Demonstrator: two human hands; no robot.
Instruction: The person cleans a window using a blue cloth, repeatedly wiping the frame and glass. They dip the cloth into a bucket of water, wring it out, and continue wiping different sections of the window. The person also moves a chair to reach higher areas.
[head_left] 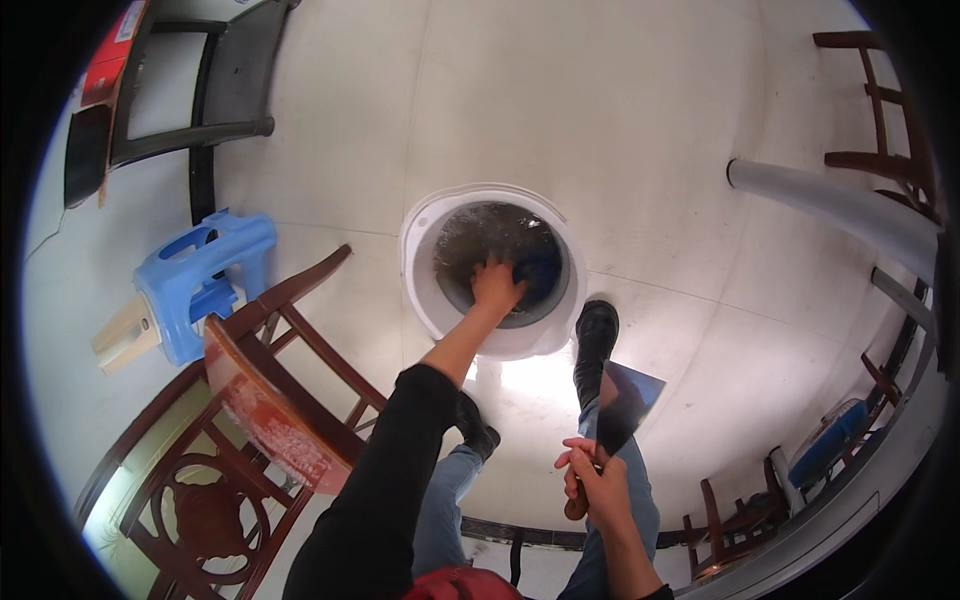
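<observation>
A round white tub (420,290) stands on the floor in front of me, with dark, rippled water (495,225) inside. My left hand (495,287) reaches down into it, fingers spread apart and their tips partly hidden in the water. Something dark blue (542,272) shows beside that hand, too unclear to name. Over my right knee, my right hand (598,487) is closed around the brown handle of a cleaver (630,400). Its broad, shiny blade points up and away from me, apart from the tub.
A worn reddish wooden chair (285,400) stands close by my left arm. Behind it lies a blue plastic stool (205,275), with a dark chair (235,75) farther off. My black shoes (597,330) flank the tub. A grey post (830,205) and more wooden chairs (880,110) line the right.
</observation>
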